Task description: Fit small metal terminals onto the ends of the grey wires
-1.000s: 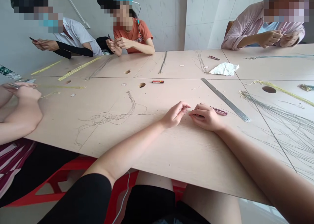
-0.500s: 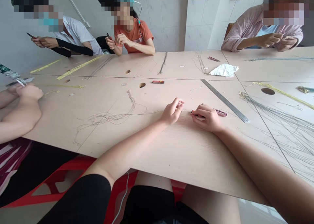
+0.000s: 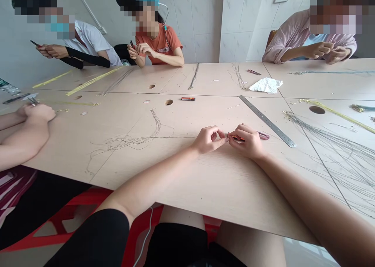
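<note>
Table edge [image 3: 234, 222] runs below both forearms, and a broad stretch of pale wood-grain tabletop [image 3: 222, 181] is left between that edge and the hands. Right hand [image 3: 245, 141] is closed, with a slim pink tool [image 3: 263, 135] gripped in it; a red-tinted end of the tool is exposed at the fingertips. Left hand [image 3: 208, 139] is curled almost shut, and its thumb is brought against or just beside that end. Whether anything fine is pinched by the left hand cannot be told.

On the far side of the hands, 1 steel ruler [image 3: 266, 121] is laid at a slant, near the pink tool but apart from it. To the left, 1 tangle of thin wires [image 3: 125, 140] is spread, with a strand reaching toward the left wrist. To the right, 1 larger spread of wires [image 3: 331, 150] occupies the table.

Further off, 1 red-and-black box [image 3: 188, 98], 1 crumpled white paper [image 3: 265, 85] and 4 round table holes [image 3: 168, 102] are seen. Also counted are 3 co-workers at the far edge: 1 person in a white shirt [image 3: 89, 38], 1 person in an orange shirt [image 3: 159, 44] and 1 person in a pink overshirt [image 3: 288, 40]. A 4th person's hands [image 3: 39, 113] are seen at the left edge.
</note>
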`<move>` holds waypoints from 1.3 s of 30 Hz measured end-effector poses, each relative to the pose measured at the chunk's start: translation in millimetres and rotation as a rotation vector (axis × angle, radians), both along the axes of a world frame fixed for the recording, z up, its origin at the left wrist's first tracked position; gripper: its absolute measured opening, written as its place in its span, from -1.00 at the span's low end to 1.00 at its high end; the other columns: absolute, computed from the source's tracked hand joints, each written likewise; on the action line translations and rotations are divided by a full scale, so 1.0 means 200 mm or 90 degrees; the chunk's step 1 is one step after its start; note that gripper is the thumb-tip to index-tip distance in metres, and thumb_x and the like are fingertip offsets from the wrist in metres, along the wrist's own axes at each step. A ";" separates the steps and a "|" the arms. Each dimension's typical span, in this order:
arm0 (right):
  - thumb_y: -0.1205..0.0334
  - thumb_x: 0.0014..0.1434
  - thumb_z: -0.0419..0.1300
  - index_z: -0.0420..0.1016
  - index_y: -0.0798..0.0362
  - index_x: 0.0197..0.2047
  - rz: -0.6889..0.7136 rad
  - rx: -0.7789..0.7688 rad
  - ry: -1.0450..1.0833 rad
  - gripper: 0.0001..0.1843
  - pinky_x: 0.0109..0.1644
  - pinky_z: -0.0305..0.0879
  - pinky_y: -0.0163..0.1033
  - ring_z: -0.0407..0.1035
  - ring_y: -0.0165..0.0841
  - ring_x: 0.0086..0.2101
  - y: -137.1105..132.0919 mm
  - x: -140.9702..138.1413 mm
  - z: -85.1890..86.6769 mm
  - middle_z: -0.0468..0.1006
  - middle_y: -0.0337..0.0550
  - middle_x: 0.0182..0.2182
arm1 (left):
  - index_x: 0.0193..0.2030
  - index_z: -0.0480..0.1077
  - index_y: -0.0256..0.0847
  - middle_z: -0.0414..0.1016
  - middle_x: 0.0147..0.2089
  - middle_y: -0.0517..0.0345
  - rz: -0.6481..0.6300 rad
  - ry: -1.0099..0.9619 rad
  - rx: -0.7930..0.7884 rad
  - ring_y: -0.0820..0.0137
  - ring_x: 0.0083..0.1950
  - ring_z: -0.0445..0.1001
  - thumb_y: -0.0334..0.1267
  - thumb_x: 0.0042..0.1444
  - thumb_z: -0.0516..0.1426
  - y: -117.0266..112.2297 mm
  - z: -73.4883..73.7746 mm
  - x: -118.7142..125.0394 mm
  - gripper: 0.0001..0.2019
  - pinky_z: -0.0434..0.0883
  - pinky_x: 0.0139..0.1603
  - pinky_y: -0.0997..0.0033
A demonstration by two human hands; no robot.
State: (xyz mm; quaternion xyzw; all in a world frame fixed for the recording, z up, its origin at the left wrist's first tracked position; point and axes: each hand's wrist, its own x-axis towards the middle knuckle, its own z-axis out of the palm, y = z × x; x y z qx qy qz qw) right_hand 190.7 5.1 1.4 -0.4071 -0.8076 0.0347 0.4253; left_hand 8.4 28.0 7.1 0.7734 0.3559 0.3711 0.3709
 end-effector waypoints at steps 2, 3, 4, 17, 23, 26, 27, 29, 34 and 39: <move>0.26 0.20 0.07 0.39 0.04 -0.52 0.003 0.012 0.002 -0.74 -0.40 0.18 -0.27 0.21 -0.41 -0.52 0.00 0.00 0.00 0.33 -0.21 -0.59 | -0.45 0.40 -0.24 0.29 -0.55 0.29 0.006 -0.004 -0.013 0.57 -0.57 0.09 -0.11 0.00 0.22 0.00 0.00 0.00 -0.78 0.15 -0.52 0.48; 0.27 0.20 0.07 0.38 0.04 -0.52 0.004 0.019 0.002 -0.74 -0.41 0.18 -0.28 0.21 -0.41 -0.52 0.00 0.00 0.00 0.32 -0.21 -0.60 | -0.45 0.42 -0.24 0.31 -0.55 0.27 0.009 -0.008 -0.018 0.57 -0.56 0.09 -0.13 0.01 0.21 0.00 0.00 0.00 -0.79 0.15 -0.53 0.48; 0.28 0.19 0.07 0.38 0.04 -0.52 0.004 0.027 0.001 -0.74 -0.42 0.18 -0.28 0.21 -0.42 -0.52 0.00 0.00 0.00 0.32 -0.21 -0.60 | -0.44 0.43 -0.25 0.33 -0.54 0.26 0.012 -0.013 -0.023 0.57 -0.57 0.09 -0.14 0.02 0.20 0.01 0.00 0.00 -0.80 0.15 -0.53 0.48; 0.39 0.16 0.13 0.45 0.05 -0.43 0.012 0.100 0.021 -0.85 -0.45 0.18 -0.30 0.22 -0.44 -0.54 0.02 0.00 -0.01 0.34 -0.25 -0.59 | -0.41 0.47 -0.28 0.30 -0.60 0.26 0.034 -0.048 -0.134 0.56 -0.58 0.13 -0.07 0.02 0.19 0.01 -0.02 0.01 -0.74 0.10 -0.55 0.50; 0.31 0.15 0.12 0.44 0.04 -0.46 -0.107 0.064 0.059 -0.84 -0.45 0.14 -0.28 0.22 -0.41 -0.53 0.04 0.02 -0.03 0.32 -0.24 -0.59 | -0.42 0.46 -0.28 0.31 -0.57 0.23 0.057 -0.058 -0.135 0.54 -0.55 0.17 -0.04 0.02 0.20 0.02 -0.03 0.01 -0.71 0.15 -0.51 0.49; 0.30 0.12 0.11 0.44 0.04 -0.47 -0.185 0.040 0.064 -0.84 -0.43 0.15 -0.27 0.21 -0.38 -0.51 0.06 0.04 -0.03 0.30 -0.23 -0.59 | -0.43 0.46 -0.28 0.32 -0.57 0.23 0.068 -0.065 -0.138 0.52 -0.53 0.20 -0.04 0.01 0.21 0.04 -0.04 0.00 -0.71 0.17 -0.49 0.48; 0.29 0.11 0.10 0.44 0.04 -0.47 -0.208 0.025 0.053 -0.84 -0.41 0.16 -0.26 0.21 -0.37 -0.49 0.06 0.05 -0.03 0.31 -0.22 -0.59 | -0.44 0.46 -0.28 0.33 -0.57 0.23 0.074 -0.068 -0.139 0.52 -0.53 0.21 -0.05 0.00 0.22 0.04 -0.05 0.00 -0.72 0.19 -0.48 0.47; 0.29 0.10 0.09 0.44 0.04 -0.47 -0.240 -0.011 0.012 -0.85 -0.37 0.18 -0.23 0.22 -0.33 -0.45 0.06 0.07 -0.03 0.35 -0.18 -0.57 | -0.44 0.46 -0.28 0.34 -0.57 0.22 0.086 -0.068 -0.143 0.51 -0.52 0.23 -0.06 -0.01 0.22 0.05 -0.06 0.00 -0.73 0.20 -0.46 0.47; 0.23 0.15 0.08 0.53 0.05 -0.39 -0.254 -0.090 -0.113 -0.79 -0.27 0.19 -0.16 0.28 -0.22 -0.32 0.06 0.10 -0.03 0.48 -0.06 -0.46 | -0.44 0.47 -0.28 0.34 -0.58 0.23 0.096 -0.070 -0.152 0.51 -0.52 0.24 -0.07 -0.02 0.23 0.06 -0.06 0.00 -0.73 0.21 -0.46 0.47; 0.08 0.17 0.12 0.58 0.04 -0.32 -0.207 -0.085 -0.187 -0.73 -0.17 0.20 -0.12 0.30 -0.18 -0.24 0.05 0.10 -0.01 0.51 -0.04 -0.38 | -0.44 0.47 -0.27 0.34 -0.59 0.24 0.099 -0.071 -0.156 0.52 -0.54 0.23 -0.05 -0.02 0.24 0.06 -0.07 0.00 -0.73 0.20 -0.47 0.47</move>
